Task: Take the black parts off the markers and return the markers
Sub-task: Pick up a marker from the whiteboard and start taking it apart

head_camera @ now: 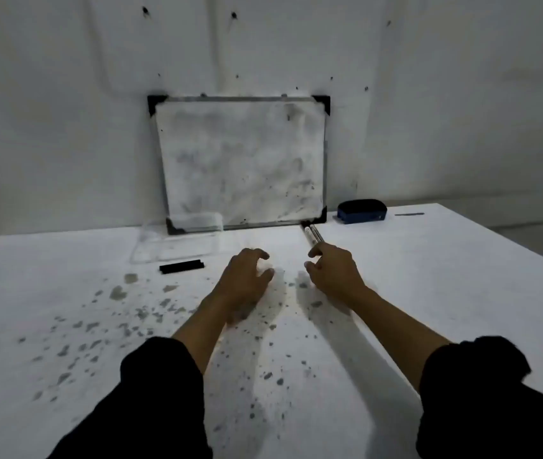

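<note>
Two markers [311, 234] lie side by side on the white table, their far ends against the whiteboard's lower right corner. My right hand [333, 271] has its fingertips at the markers' near ends, fingers curled, and whether it grips them I cannot tell. My left hand [247, 276] hovers over the table just left of it, fingers spread and holding nothing. Two black parts [182, 266] lie together on the table to the left, apart from both hands.
A smudged whiteboard [242, 160] leans against the wall at the back. A clear plastic tray [177, 246] sits in front of its lower left corner. A blue eraser [361, 211] rests at the back right. The table [445, 293] is speckled with grey stains.
</note>
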